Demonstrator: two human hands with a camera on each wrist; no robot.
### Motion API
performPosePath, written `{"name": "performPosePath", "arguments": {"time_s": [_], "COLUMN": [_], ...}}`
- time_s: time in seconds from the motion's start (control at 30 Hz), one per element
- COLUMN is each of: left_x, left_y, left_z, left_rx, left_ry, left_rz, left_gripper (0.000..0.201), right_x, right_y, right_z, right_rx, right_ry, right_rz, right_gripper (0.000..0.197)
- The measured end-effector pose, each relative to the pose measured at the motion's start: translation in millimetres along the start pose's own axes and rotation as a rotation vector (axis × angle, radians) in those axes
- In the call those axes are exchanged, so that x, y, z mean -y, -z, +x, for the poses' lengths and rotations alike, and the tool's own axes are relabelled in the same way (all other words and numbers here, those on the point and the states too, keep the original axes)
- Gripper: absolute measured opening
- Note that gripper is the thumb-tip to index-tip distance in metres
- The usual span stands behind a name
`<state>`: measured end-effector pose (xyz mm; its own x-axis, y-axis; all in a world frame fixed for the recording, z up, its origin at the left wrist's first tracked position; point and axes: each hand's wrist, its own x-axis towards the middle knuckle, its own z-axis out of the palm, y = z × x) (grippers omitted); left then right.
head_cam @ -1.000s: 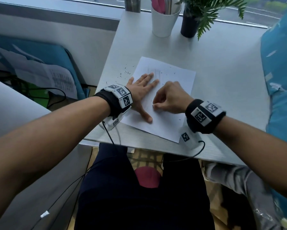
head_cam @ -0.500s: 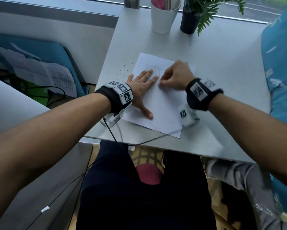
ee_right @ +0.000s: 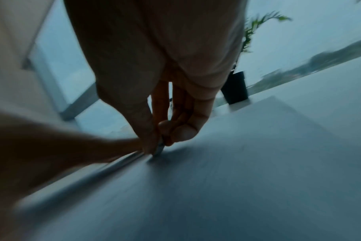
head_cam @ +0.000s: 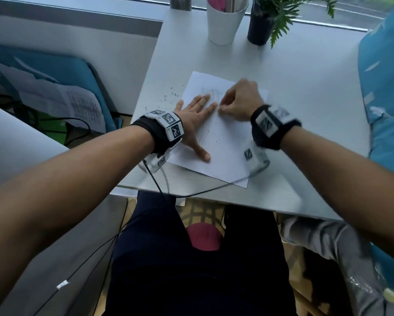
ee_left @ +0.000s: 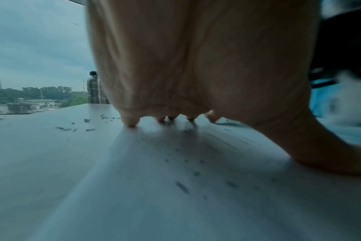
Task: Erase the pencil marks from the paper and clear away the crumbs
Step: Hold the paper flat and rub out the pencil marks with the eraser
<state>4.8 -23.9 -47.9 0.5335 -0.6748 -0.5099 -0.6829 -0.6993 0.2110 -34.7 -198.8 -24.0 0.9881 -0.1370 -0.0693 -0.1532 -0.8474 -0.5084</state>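
We see the paper lying flat on the white table, near its front edge, turned a little askew. The left hand lies spread on the paper's left part, fingers straight and pressed down, thumb stretched toward us; it grasps nothing. From the left wrist view the fingertips touch the sheet, with dark crumbs scattered under the palm. The right hand sits just beside the left fingertips, curled, thumb and fingers pinching a small eraser whose end touches the paper; the eraser is blurred and mostly hidden by the fingers. Faint pencil marks show on the sheet just above the left fingertips. More crumbs lie on the table left of the paper, and a few on the paper below the right hand. At the table's far edge stand a white cup and a plant in a dark pot, near each other.
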Motion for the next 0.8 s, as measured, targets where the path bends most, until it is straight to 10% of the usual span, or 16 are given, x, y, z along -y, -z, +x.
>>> {"name": "performPosePath", "arguments": {"time_s": [0.17,0.33,0.8], "left_x": [1,-1,24], "left_y": [-3,0,6], "left_z": [1,-2,-10], "left_rx": [0.032,0.006,-0.064], "left_ry": [-0.001,0.000,-0.042], "left_rz": [0.011,0.007,0.022], "left_gripper": [0.164,0.162,0.147], "right_x": [21,1,8], "right_y": [-23,-2,-9], "right_z": [-68,-10,-11], "right_rx": [0.252,0.005,0.017], "right_ry": [0.136,0.021,0.053], "right_rz": [-0.002,0.021,-0.008], "right_gripper": [0.007,0.014,0.009]}}
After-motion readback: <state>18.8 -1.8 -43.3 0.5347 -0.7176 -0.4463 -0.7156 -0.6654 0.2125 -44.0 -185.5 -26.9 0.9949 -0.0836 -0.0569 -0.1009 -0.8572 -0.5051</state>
